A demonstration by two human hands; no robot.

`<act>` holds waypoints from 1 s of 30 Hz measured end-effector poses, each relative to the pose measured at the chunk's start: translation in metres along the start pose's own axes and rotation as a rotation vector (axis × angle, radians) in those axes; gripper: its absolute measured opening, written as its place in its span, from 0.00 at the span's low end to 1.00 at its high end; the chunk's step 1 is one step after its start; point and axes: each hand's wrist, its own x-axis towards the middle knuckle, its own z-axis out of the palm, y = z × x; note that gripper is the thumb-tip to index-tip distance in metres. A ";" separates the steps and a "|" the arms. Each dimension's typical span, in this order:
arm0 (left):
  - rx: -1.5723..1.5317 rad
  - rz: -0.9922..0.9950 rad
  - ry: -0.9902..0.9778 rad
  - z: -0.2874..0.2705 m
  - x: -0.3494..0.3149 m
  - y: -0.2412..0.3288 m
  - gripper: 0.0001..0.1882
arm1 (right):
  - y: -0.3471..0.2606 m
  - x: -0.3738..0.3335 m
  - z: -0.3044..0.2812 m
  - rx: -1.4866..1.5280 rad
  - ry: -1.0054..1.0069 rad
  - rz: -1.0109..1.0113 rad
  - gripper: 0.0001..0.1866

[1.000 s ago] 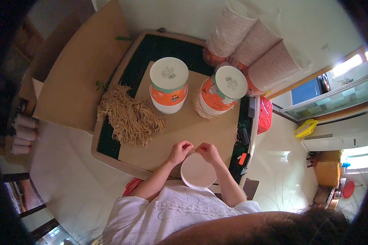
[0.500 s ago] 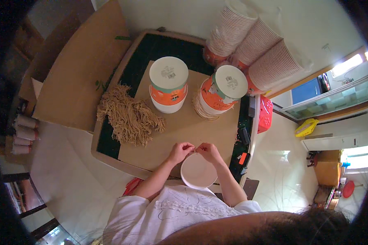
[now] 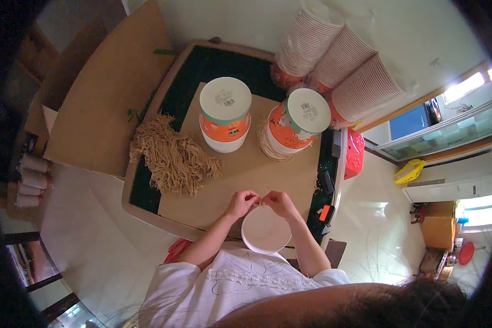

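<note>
A white paper bucket (image 3: 266, 230) rests against my body at the near edge of the table, its pale round face toward me. At its far rim my left hand (image 3: 242, 204) and my right hand (image 3: 279, 204) meet, thumbs and fingers pinched together. Between the fingertips shows a small bit of tan cord (image 3: 262, 203); most of it is hidden. A heap of tan cords (image 3: 172, 156) lies to the left. Beyond my hands stand two upside-down stacks of orange-and-white paper buckets, the left stack (image 3: 225, 117) and the right stack (image 3: 298, 123), with cord loops (image 3: 272, 143) around the right one.
A cardboard sheet (image 3: 235, 177) covers much of the dark green tabletop (image 3: 202, 65). Tall nested bucket stacks (image 3: 366, 87) in clear plastic line the back right. Small black tools (image 3: 326, 183) lie along the right edge, beside a red basket (image 3: 354, 153). A big cardboard panel (image 3: 112, 98) rises at left.
Almost nothing differs. Both hands stay pinched at the bucket's rim, with only slight finger movement.
</note>
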 end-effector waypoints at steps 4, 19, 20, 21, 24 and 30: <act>-0.004 0.028 0.004 0.001 0.002 -0.003 0.06 | -0.016 -0.006 0.001 -0.114 -0.005 0.042 0.08; -0.099 0.078 0.010 0.004 0.003 -0.004 0.06 | 0.007 0.005 0.006 -0.006 -0.083 -0.062 0.07; -0.105 0.080 0.007 0.004 0.002 -0.005 0.06 | 0.003 0.004 0.006 -0.008 -0.085 -0.063 0.07; -0.106 0.079 0.009 0.003 0.002 -0.007 0.06 | 0.000 0.003 0.005 -0.017 -0.093 -0.057 0.06; -0.125 0.078 0.013 0.003 0.002 -0.010 0.05 | -0.007 0.000 0.004 -0.040 -0.092 -0.042 0.06; 0.005 0.100 -0.069 -0.001 -0.009 -0.004 0.05 | -0.002 -0.001 0.000 0.010 -0.063 0.025 0.06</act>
